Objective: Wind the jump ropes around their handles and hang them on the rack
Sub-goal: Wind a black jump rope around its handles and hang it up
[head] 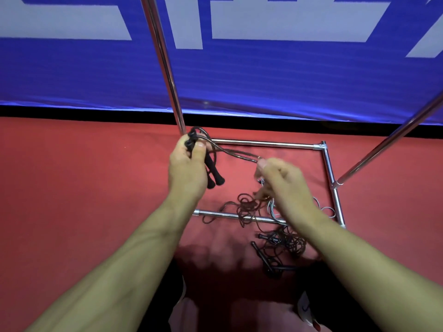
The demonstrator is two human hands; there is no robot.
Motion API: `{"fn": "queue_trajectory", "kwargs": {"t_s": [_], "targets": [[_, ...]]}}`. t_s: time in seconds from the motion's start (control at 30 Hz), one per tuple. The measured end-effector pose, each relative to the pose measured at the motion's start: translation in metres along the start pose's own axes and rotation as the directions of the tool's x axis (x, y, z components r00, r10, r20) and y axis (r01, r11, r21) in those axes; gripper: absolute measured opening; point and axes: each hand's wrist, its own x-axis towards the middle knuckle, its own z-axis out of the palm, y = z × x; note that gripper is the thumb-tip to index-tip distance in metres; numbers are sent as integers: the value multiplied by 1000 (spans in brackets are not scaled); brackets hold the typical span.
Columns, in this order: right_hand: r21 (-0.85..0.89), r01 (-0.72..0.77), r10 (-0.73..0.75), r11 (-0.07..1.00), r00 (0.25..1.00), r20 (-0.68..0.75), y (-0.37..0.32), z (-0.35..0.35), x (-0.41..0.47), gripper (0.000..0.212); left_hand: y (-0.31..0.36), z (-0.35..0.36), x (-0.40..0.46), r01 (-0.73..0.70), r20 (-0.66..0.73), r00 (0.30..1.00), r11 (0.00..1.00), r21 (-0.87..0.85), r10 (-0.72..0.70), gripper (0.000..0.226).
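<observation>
The two black handles (212, 170) of one jump rope sit together in my left hand (187, 168), fingers curled round them, above the rack's base frame (263, 143). Its cord (236, 154) runs across to my right hand (280, 182), pinched at my fingertips. Below, more tangled ropes (275, 240) lie on the red floor (72, 188), across the frame's near bar.

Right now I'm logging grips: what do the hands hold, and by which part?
The left hand grips the two black jump-rope handles near their upper ends. The right hand pinches the thin dark rope running from them.
</observation>
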Motion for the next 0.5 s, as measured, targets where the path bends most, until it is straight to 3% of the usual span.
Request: {"fn": "queue_trajectory", "kwargs": {"t_s": [0.1, 0.2, 0.33, 0.37, 0.43, 0.5], "targets": [[-86, 28, -45, 996, 977, -208, -4, -27, 21, 20, 0, 5, -9, -29, 144, 990, 994, 104, 14, 12], [-184, 32, -82, 982, 960, -268, 1, -42, 27, 23, 4, 13, -19, -93, 218, 974, 981, 169, 55, 15], [-167, 44, -80, 985, 973, -216, 6, -36, 19, 10, 6, 21, -17, 174, 130, 978, 982, -73, -163, 13], [-238, 84, -137, 968, 966, -218, 7, -34, 15, 3, 7, 22, -15, 250, 136, 964, 954, -168, -229, 12], [-504, 194, -348, 842, 908, -232, 8, -30, 7, 24, 7, 24, -15, 341, 164, 938, 898, -278, -305, 13], [-589, 298, -460, 752, 876, -144, 7, -21, -2, 21, 6, 25, -18, 412, 198, 910, 845, -341, -363, 12]]}}
